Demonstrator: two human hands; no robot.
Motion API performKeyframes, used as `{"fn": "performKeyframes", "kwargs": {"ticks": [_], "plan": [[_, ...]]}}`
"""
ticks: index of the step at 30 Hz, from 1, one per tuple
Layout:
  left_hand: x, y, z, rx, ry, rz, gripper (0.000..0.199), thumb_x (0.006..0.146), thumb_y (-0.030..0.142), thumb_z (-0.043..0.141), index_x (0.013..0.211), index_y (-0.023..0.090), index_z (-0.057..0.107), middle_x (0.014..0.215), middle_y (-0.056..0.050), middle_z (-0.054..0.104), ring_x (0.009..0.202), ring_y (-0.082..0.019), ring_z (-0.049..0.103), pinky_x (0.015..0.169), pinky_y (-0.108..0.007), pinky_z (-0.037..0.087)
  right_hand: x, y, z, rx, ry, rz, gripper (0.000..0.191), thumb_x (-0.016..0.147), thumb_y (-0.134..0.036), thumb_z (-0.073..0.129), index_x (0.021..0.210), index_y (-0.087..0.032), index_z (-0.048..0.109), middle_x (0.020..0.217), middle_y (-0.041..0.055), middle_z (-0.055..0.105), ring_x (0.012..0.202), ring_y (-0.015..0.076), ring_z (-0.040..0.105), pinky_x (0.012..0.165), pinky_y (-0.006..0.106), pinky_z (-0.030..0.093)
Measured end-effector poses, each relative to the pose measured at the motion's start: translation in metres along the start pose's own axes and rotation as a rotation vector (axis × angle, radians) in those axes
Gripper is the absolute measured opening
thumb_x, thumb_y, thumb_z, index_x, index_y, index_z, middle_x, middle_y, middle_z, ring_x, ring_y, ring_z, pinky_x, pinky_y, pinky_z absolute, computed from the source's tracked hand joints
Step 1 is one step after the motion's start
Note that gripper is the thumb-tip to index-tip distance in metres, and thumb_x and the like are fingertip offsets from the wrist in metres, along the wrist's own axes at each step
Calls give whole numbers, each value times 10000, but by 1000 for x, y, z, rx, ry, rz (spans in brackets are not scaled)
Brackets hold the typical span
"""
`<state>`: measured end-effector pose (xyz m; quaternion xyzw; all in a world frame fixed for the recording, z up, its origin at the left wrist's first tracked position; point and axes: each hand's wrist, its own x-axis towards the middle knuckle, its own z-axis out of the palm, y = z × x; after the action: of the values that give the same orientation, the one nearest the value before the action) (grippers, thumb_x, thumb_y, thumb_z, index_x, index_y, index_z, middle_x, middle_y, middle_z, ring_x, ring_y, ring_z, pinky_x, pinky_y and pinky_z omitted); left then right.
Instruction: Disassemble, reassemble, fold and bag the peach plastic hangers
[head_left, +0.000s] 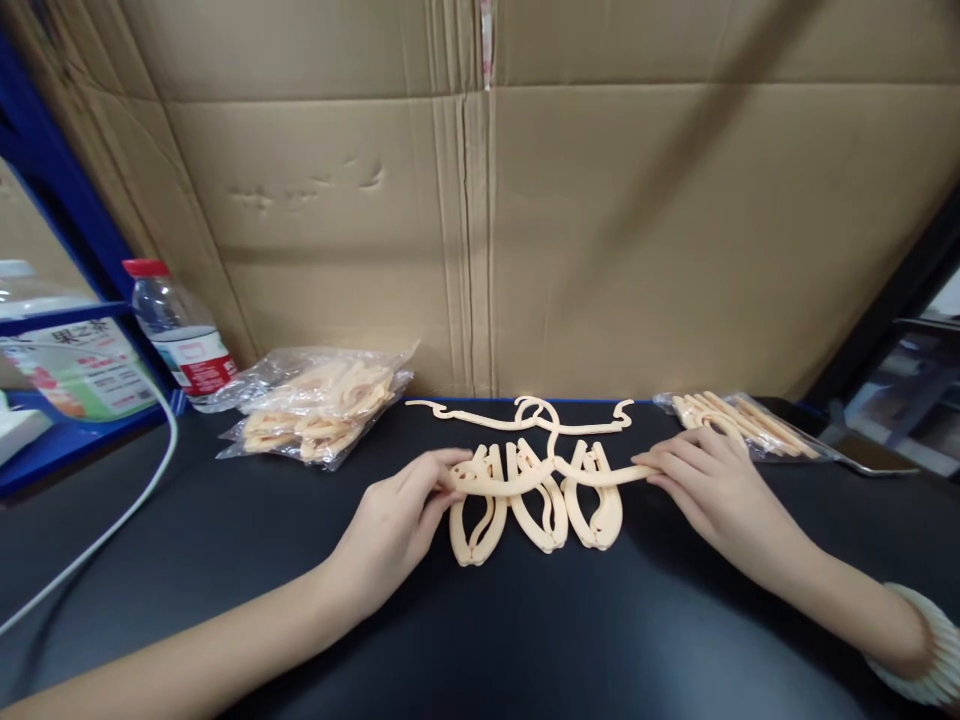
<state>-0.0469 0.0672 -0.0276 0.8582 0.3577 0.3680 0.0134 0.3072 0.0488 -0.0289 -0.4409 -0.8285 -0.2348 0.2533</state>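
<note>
Between my two hands stretches an unfolded beige folding hanger [517,484], its hook pointing away from me. My left hand [397,515] pinches the left arm's end, and my right hand [709,490] pinches the right arm's end. Below and behind it lie three folded hangers on the black table: a left one [466,553], a middle one [551,540] and a right one [609,520]. Farther back, another unfolded hanger [480,420] rests flat, partly crossed by the hook of the held one.
A clear bag of folded hangers [322,400] sits back left, another bag [772,430] back right beside a dark flat device [877,458]. At left stand a red-capped bottle [184,335], a blue shelf [45,465] and a white cable [105,535]. Cardboard [337,230] walls the back.
</note>
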Motion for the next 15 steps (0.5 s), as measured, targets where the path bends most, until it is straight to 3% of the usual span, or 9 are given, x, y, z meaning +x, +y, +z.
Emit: {"fn": "performKeyframes", "kwargs": {"ticks": [4,9,12,15], "plan": [[1,-1,2,12,-5,-13,204,949,169,483,1146,216,501,1063,-49,667,945,-170,668,826,-282,551,-1,-3,-6,-178,70,-3,195,988,-235,429,995,-164,610,925,59,697,769,218,590,661,335,410],[6,1,-1,39,44,44,245,956,140,432,1172,195,533,1088,-65,643,1008,-176,634,877,-286,529,-3,-12,-9,-347,95,36,184,981,-192,433,971,-177,616,908,17,708,593,152,604,491,286,371],[7,3,-3,31,58,31,250,950,137,420,1150,198,559,1094,-65,643,1015,-183,631,877,-294,530,-1,-13,-7,-295,85,33,223,974,-177,409,947,-159,630,1051,100,664,708,190,637,538,293,445],[8,4,-5,14,69,-21,236,945,155,428,1118,204,580,1066,-63,655,988,-193,639,865,-311,534,1,-14,-6,-81,98,79,215,962,-184,421,990,-167,634,1266,171,525,813,210,634,641,349,523]]}}
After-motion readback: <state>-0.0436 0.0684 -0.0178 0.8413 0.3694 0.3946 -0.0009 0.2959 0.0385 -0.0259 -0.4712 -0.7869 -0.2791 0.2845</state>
